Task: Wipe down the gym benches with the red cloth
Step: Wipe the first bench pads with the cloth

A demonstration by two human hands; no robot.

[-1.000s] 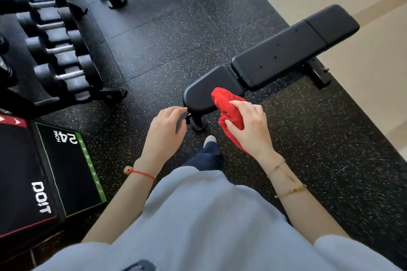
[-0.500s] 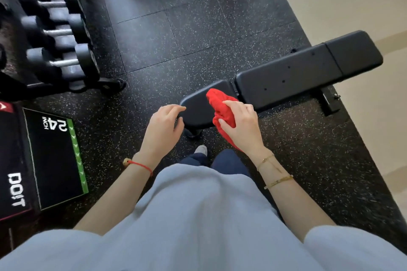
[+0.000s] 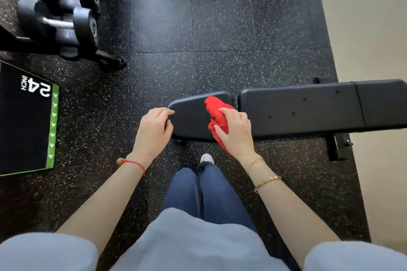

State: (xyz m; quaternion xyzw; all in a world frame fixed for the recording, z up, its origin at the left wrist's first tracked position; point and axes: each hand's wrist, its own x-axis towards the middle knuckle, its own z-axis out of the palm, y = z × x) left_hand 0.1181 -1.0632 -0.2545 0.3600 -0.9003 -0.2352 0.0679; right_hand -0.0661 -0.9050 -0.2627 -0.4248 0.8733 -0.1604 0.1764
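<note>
Right hand (image 3: pixel 236 133) grips red cloth (image 3: pixel 217 114) over bench seat pad (image 3: pixel 189 116), contact uncertain; left hand (image 3: pixel 152 132) loosely curled, empty. Next: press, sweep toward back pad (image 3: pixel 301 110).

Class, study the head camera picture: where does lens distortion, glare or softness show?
Head view: wide-angle bending curves the dumbbell rack at the upper left; the pale floor at right looks washed out; the bench has a soft sheen; the right hand and red cloth stay fairly sharp.
</note>
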